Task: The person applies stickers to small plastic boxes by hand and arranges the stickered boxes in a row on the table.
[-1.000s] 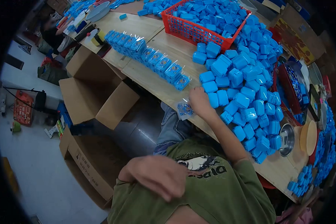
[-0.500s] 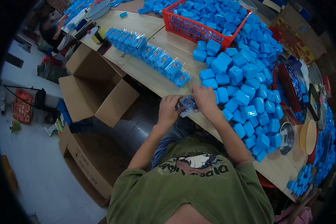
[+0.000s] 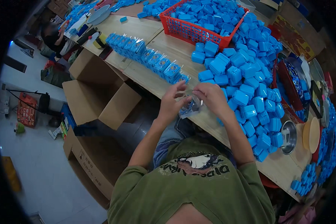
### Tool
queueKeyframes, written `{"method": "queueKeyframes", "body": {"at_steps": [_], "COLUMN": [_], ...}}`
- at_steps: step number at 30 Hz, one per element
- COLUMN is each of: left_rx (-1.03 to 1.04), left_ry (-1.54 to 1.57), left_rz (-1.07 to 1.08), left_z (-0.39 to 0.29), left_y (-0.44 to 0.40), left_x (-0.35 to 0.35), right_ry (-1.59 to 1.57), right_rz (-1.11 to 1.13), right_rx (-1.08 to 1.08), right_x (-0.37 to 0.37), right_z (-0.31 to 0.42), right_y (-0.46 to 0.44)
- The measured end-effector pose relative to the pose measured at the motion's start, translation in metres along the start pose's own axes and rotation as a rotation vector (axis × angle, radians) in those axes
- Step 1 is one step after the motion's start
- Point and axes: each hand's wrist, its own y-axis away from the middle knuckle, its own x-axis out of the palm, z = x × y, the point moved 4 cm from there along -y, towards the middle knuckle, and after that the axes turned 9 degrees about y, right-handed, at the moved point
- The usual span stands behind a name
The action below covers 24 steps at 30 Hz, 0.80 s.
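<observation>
A small clear plastic bag (image 3: pixel 190 108) with a blue printed pattern showing is at the table's front edge, between my hands. My right hand (image 3: pixel 212 98) pinches the upper part of this bag. My left hand (image 3: pixel 171 102) is at the bag's left side, fingers apart, its thumb close to or touching the plastic. Just beyond my fingers begins a row of blue printed boxes in clear wrapping (image 3: pixel 161 65), running away to the upper left. To the right of my right hand lies a large heap of plain blue plastic boxes (image 3: pixel 246 97).
A red basket (image 3: pixel 198 33) full of blue pieces stands behind the heap. A metal bowl (image 3: pixel 288 137) and a yellowish basin (image 3: pixel 310 136) sit at the right. Open cardboard boxes (image 3: pixel 119 106) stand left of the table. Another person (image 3: pixel 56 39) sits at the far left.
My left hand has lifted and spread its fingers. My right hand has shifted slightly right and down, and more of the clear bag shows between the hands.
</observation>
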Motion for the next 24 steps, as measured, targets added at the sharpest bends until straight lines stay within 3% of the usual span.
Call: {"method": "queueKeyframes", "body": {"at_steps": [1, 3, 6, 11, 13, 15, 19, 24], "left_rx": [0.006, -0.202, -0.118, -0.211, -0.271, -0.153, -0.169, -0.206], "left_ry": [-0.004, 0.303, 0.417, 0.310, 0.240, 0.335, 0.320, 0.394], "left_rz": [0.002, 0.058, -0.065, -0.046, -0.049, -0.066, -0.071, -0.078], "left_z": [0.004, 0.021, 0.015, 0.014, 0.013, 0.009, 0.006, 0.017], "left_y": [-0.004, -0.010, -0.011, -0.006, -0.005, -0.006, -0.006, -0.006], "left_x": [0.001, 0.006, 0.011, 0.010, 0.010, 0.013, 0.009, 0.008], "right_ry": [-0.030, -0.110, -0.233, -0.365, -0.751, -0.720, -0.633, -0.752], "right_rz": [0.025, -0.011, -0.059, -0.149, -0.127, -0.090, 0.031, -0.034], "right_rx": [-0.031, 0.017, 0.121, 0.143, 0.314, 0.315, 0.323, 0.368], "right_x": [-0.001, -0.006, -0.008, 0.008, 0.017, 0.014, 0.007, 0.010], "right_z": [0.002, 0.004, -0.001, -0.013, -0.019, -0.018, -0.015, -0.013], "right_y": [-0.002, -0.003, -0.001, 0.003, 0.004, 0.004, 0.004, 0.002]}}
